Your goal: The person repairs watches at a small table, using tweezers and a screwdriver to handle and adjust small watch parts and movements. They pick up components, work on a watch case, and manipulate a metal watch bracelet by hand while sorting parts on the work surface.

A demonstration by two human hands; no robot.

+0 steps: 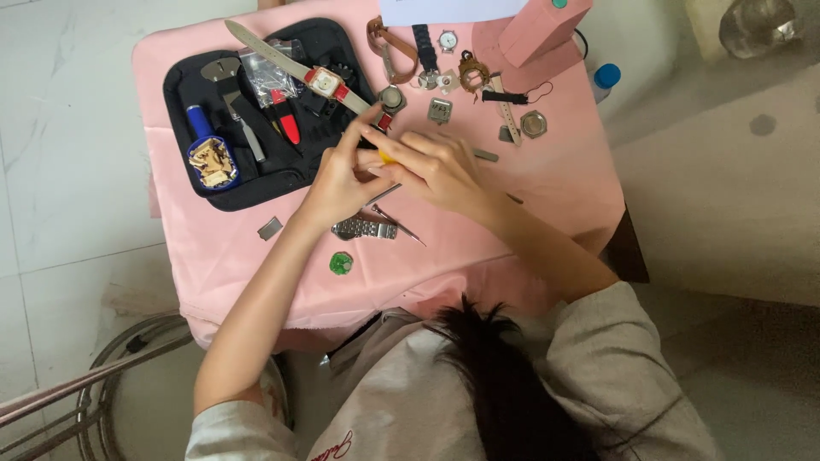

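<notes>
A small yellow tool (386,157) sits pinched between the two hands at the middle of the counter (213,256), just above the pink cloth, so that its working end can be steadied from both sides. The left hand (342,175) closes its fingertips on the tool from the left, thumb and forefinger meeting at the tip, which points toward a watch (325,82) with a red and cream strap. The right hand (436,166) curls over from the right, fingers folded down around the same tool; what else it may hold under the palm cannot be told. Both forearms rest low and converge, bracing the fine work. Just near the hands lie a metal bracelet (366,228) and thin tweezers (397,222), kept within easy reach, and a green disc (342,263) sits nearer still. To the left a black tool case (179,77) lies open flat, its blue-handled tool (198,121) and red-handled tool (289,126) laid out in view. On the far side, loose watch cases (534,124) and straps (424,47) are spread singly across the cloth, next to a pink box (542,30), apart enough to tell each piece from the next.
</notes>
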